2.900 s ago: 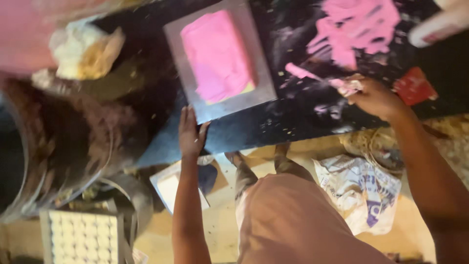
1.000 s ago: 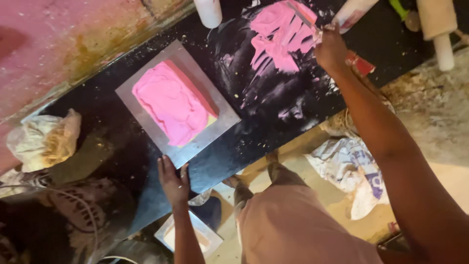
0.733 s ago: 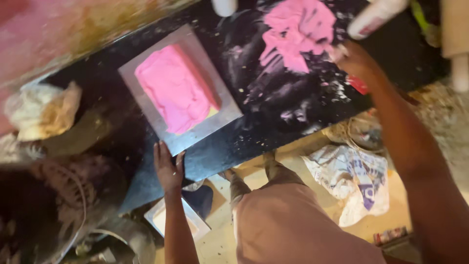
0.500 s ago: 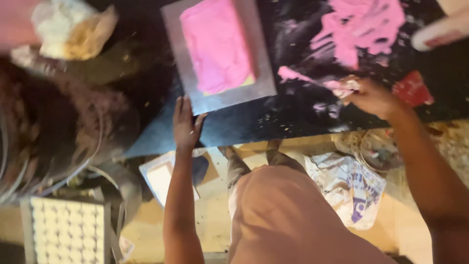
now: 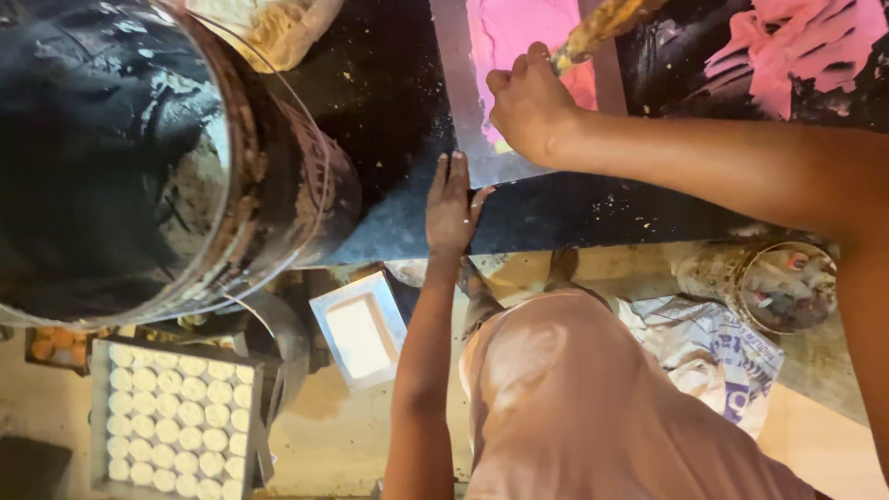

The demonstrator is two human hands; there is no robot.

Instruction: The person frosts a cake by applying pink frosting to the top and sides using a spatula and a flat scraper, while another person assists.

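On a black counter (image 5: 389, 111) lies a flat metal tray (image 5: 454, 102) holding a slab of pink paste (image 5: 519, 37). My right hand (image 5: 528, 102) is over the tray's near part, closed on the handle of a scraper tool (image 5: 602, 23) that reaches onto the pink slab. My left hand (image 5: 452, 206) lies flat with fingers apart on the counter edge, touching the tray's near corner. More pink paste (image 5: 796, 46) is smeared on the counter to the right.
A large dark metal drum (image 5: 139, 157) stands at the left. Below it sit a tray of several white round pieces (image 5: 171, 417) and a small white tray (image 5: 359, 329). A bag with yellowish stuff (image 5: 278, 28) lies behind; a bucket (image 5: 787, 287) and printed sack (image 5: 713, 347) stand at right.
My right hand has moved left from the smeared pink paste to the tray, bringing the tool onto the pink slab. The view has dropped closer; my left hand stays at the tray's corner.
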